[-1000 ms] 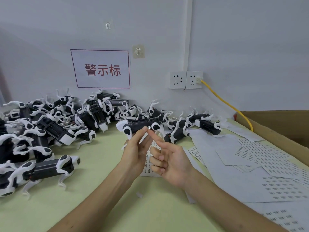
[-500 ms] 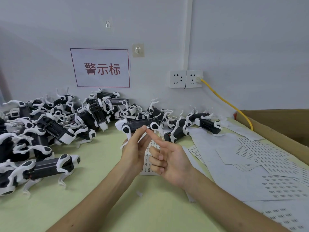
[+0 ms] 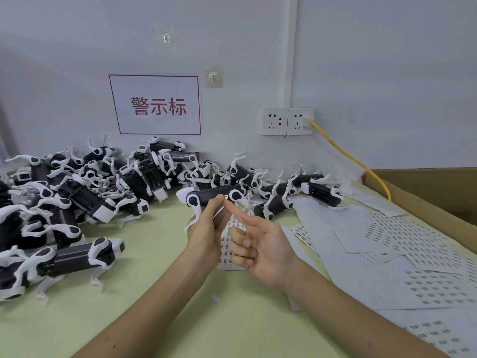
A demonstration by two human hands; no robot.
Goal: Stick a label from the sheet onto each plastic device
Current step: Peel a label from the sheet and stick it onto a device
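My left hand (image 3: 206, 233) holds up a black and white plastic device (image 3: 211, 196) shaped like a small dog, above the table's middle. A small white label (image 3: 225, 196) sits on the device's dark body beside my left fingertip. My right hand (image 3: 260, 246) has its index finger stretched out, the tip touching the device just below the label, and its other fingers curled. A label sheet (image 3: 228, 244) lies on the table under and between my hands, partly hidden by them.
A big pile of the same devices (image 3: 85, 192) covers the table's left and back. More lie at the back right (image 3: 320, 189). Used label sheets (image 3: 402, 257) spread over the right side, beside a cardboard box (image 3: 433, 192). A yellow cable (image 3: 351, 158) runs from the wall socket.
Both hands have stayed nearly still. My right index fingertip has drawn slightly away from the device's side, and the label now shows on it.
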